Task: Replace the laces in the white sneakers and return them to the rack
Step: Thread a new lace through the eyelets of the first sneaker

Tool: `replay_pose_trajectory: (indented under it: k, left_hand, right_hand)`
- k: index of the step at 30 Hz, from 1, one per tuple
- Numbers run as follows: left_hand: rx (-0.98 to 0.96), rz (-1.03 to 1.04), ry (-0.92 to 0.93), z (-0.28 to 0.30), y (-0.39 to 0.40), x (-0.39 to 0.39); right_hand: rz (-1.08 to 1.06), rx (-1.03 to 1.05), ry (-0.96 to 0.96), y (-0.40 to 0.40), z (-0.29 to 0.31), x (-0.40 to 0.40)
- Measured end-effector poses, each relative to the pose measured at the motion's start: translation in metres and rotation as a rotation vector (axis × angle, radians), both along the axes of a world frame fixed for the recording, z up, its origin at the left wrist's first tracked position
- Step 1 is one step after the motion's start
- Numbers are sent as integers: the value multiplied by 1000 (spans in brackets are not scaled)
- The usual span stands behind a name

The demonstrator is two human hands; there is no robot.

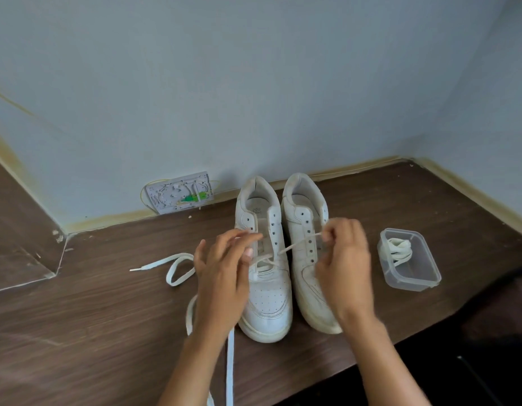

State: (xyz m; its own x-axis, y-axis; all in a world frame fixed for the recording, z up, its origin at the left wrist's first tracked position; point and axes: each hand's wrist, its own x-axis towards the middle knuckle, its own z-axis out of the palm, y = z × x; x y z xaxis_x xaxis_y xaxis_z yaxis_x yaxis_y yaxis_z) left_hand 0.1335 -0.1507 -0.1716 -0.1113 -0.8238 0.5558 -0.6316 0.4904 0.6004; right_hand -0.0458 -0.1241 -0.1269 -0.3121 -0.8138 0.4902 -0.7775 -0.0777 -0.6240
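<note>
Two white sneakers (286, 259) stand side by side on the brown tabletop (107, 317), toes toward the person. A lace (297, 244) crosses the lowest eyelets of the left one. The right hand (344, 265) pinches its end with curled fingers; the left hand (221, 273) hovers over its other end, fingers loosely spread. Another lace (177, 265) lies left; a box (409, 259) holding a coiled lace sits right.

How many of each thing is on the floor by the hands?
Sneakers: 2
Laces: 3, one in the sneaker, one loose, one bundled in the tub
Plastic tubs: 1
Wall boxes: 1
Total: 7
</note>
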Motion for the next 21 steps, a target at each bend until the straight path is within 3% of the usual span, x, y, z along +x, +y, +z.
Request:
replay_pose_trajectory:
  k: [5,11,18,21]
  left_hand:
    - [77,-106,69,-1,-12,25]
    - [129,-147,47,4,-13,31]
    - [130,-144,-8,1,-15,37]
    - [124,-149,-17,0,-15,38]
  right_hand:
    - [-225,19,16,1,2,-31]
    - [85,110,345,4,-8,15]
    - [42,47,352,-3,-13,13]
    - [-119,-16,262,-4,-6,-5]
